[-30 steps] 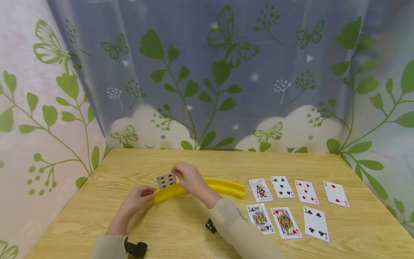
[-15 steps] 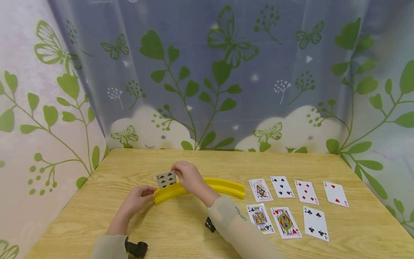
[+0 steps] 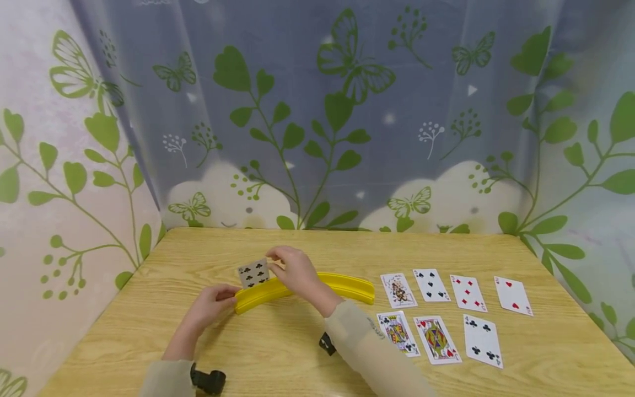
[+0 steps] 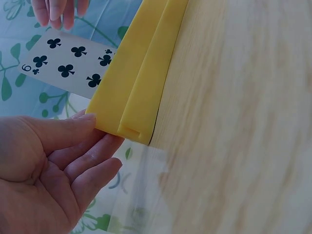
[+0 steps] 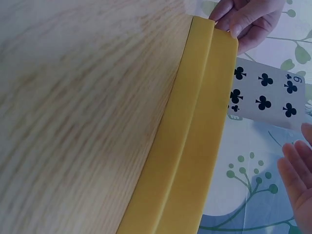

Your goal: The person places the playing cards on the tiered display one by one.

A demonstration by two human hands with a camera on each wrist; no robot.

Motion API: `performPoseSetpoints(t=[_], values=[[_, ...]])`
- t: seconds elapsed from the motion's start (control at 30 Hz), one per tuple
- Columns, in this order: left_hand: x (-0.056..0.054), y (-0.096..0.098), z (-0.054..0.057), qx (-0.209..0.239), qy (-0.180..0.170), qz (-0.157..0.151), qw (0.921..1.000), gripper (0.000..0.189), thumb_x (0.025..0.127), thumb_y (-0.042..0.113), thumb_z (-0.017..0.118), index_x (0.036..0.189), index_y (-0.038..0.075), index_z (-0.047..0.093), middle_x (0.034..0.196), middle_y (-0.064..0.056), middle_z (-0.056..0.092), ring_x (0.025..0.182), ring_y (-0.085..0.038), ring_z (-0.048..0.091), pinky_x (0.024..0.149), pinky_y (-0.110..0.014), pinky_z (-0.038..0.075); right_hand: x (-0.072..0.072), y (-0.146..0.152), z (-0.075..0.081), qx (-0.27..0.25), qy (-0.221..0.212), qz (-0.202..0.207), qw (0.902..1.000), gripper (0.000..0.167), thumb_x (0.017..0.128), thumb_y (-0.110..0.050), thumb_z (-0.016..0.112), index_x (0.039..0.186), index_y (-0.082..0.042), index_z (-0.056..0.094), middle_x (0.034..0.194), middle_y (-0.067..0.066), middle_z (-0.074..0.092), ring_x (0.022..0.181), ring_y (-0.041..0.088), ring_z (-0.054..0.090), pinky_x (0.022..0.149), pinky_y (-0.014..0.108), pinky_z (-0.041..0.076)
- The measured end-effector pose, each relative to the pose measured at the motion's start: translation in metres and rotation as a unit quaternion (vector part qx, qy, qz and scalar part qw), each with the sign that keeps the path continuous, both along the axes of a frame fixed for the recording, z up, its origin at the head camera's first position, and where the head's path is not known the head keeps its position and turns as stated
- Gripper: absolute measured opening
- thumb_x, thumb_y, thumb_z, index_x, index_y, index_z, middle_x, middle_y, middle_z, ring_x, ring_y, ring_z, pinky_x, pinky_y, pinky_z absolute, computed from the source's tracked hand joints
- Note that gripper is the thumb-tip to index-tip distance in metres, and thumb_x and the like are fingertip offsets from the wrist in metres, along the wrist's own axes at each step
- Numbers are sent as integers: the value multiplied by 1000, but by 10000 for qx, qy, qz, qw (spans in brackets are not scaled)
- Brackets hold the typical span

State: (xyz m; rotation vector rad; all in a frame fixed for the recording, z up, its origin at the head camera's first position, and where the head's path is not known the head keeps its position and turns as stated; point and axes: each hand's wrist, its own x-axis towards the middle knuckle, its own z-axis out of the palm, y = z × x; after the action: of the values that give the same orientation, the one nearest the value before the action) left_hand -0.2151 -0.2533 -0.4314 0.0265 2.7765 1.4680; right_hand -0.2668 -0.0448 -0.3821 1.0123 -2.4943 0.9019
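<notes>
A curved yellow playing card holder (image 3: 347,286) stands on the table. Its left end is pinched by my left hand (image 3: 210,309), thumb on the front face and fingers behind, as the left wrist view shows. The six of clubs (image 4: 66,63) stands upright in the holder near that end, leaning a little, its lower edge hidden behind the yellow wall. My right hand (image 3: 297,275) reaches over the holder beside the card. Its fingers (image 5: 297,163) are extended right at the card's upper corner and are not closed around it.
To the right, several face-up cards lie in two rows, among them a joker (image 3: 399,290), the king of clubs (image 3: 398,333), a jack of hearts (image 3: 437,340) and the two of hearts (image 3: 513,296). A patterned curtain (image 3: 317,138) rises behind the wooden table (image 3: 278,364).
My right hand has let go of the six of clubs and shifted slightly right, so more of the card shows. The left hand and the card holder stay in place.
</notes>
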Motion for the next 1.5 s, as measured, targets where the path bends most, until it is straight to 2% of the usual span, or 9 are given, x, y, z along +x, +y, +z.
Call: performPoseSetpoints(t=[0.3,0.53,0.83,1.17,1.5], values=[[0,1,2,-41,78,-21,10000,21,85,-4,53,105,-7,60,100,-18,61,90,-27,57,78,-38,47,1,23,5,-248,-677,397,9966,28,83,-17,63,108,-5,59,106,6,59,97,19,55,81,25,44],[2,0,2,-67,32,-17,10000,21,85,-2,53,105,-6,60,101,-18,61,91,-26,57,79,-39,46,4,44,5,-198,-771,486,9956,32,82,-20,63,110,-5,57,109,8,58,100,20,53,85,28,43],[5,-2,1,-168,-50,126,9998,20,85,-2,54,104,-4,61,98,-14,62,89,-24,57,78,-39,46,5,75,2,-141,-876,424,9951,36,81,-22,64,112,-5,57,109,8,57,101,24,53,85,31,43],[1,2,4,-131,39,22,9999,20,85,-2,54,104,-4,61,99,-15,61,89,-24,57,77,-38,46,7,122,3,-85,-987,241,9948,38,81,-22,65,113,-4,56,110,9,57,102,24,52,87,34,42],[1,1,1,-194,46,29,9998,20,85,-2,54,104,-4,61,99,-15,61,91,-25,57,81,-41,45,8,170,1,18,-1003,-229,9947,38,80,-21,66,112,-2,56,110,10,57,101,28,53,86,39,42]])
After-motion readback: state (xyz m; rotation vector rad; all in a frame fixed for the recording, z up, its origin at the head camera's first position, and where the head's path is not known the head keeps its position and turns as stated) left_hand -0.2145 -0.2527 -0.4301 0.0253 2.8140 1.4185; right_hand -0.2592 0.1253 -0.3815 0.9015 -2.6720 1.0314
